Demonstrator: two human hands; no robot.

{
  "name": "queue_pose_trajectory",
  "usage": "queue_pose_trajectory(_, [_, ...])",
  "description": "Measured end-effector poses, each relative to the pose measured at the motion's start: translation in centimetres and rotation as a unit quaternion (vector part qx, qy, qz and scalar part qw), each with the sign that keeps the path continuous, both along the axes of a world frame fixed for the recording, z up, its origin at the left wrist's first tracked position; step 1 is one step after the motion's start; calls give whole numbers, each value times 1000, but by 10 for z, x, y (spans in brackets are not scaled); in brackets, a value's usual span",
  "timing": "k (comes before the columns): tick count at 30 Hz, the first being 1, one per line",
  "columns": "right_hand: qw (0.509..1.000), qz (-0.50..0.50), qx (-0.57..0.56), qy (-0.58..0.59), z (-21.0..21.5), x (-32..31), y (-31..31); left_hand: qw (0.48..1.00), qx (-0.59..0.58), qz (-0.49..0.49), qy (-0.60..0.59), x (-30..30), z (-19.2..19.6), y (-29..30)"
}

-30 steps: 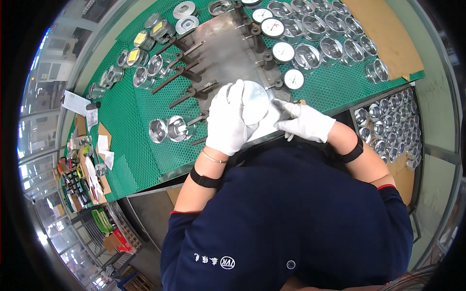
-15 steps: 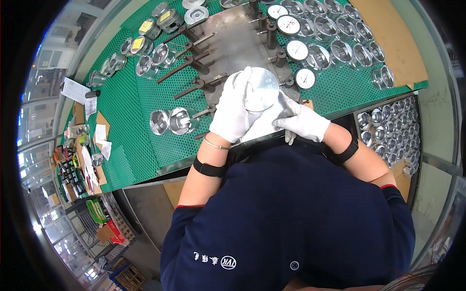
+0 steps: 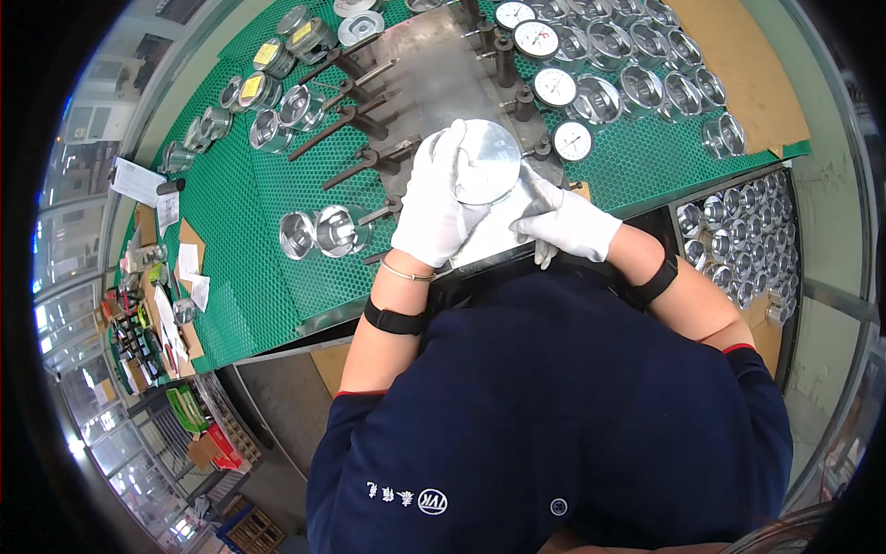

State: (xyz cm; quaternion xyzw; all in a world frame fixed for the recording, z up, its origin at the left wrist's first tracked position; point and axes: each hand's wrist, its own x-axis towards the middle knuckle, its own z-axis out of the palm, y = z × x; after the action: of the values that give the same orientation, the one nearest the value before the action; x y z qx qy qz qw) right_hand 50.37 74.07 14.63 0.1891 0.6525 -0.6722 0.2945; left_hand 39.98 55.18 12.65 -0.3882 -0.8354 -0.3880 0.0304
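Both my hands wear white gloves. My left hand (image 3: 436,198) is closed round the side of a silvery piston (image 3: 492,162), whose flat round top faces up. Below it a white cloth (image 3: 489,238) lies against the near edge of the bench. My right hand (image 3: 574,224) is at the piston's lower right, its bent fingers on the cloth; the thumb points up beside the piston. The glove hides part of the fingertips. Just beyond the piston lies a grey metal plate (image 3: 429,88) bearing dark gauge stands (image 3: 369,166).
Several dial gauges (image 3: 556,87) line the plate's right side, with rows of pistons (image 3: 641,90) beyond. On the green mat (image 3: 240,305) two pistons (image 3: 337,231) stand left of my hands. A crate of pistons (image 3: 738,235) sits at the lower right. Papers (image 3: 138,180) lie far left.
The whole view has shifted a little, so everything sits slightly further left and up. My hands, the piston and the cloth keep nearly the same places relative to each other.
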Motion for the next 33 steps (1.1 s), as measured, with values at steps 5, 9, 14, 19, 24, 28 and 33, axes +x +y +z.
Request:
queue_pose_trajectory(5, [1000,4,19,-3,0,0,-2,1000,0,3,14,1,-3,0])
queue_pose_trajectory(9, [1000,1,12,-10,-3,1,-2,1000,-16,15,8,2,-2,1])
queue_pose_trajectory(14, [994,31,89,64,-11,4,0,1000,-13,14,17,1,-1,0])
queue_pose_trajectory(19, [865,74,389,307,15,16,4,946,109,-18,-306,25,24,-12])
queue_pose_trajectory(24, [964,-155,18,215,46,40,45,944,157,-2,-290,24,66,-34])
queue_pose_trajectory(28, [909,-333,143,208,18,69,119,959,79,245,-121,-33,11,-136])
queue_pose_trajectory(33, [871,-464,156,51,-66,86,228,949,-268,154,-54,-9,-49,-189])
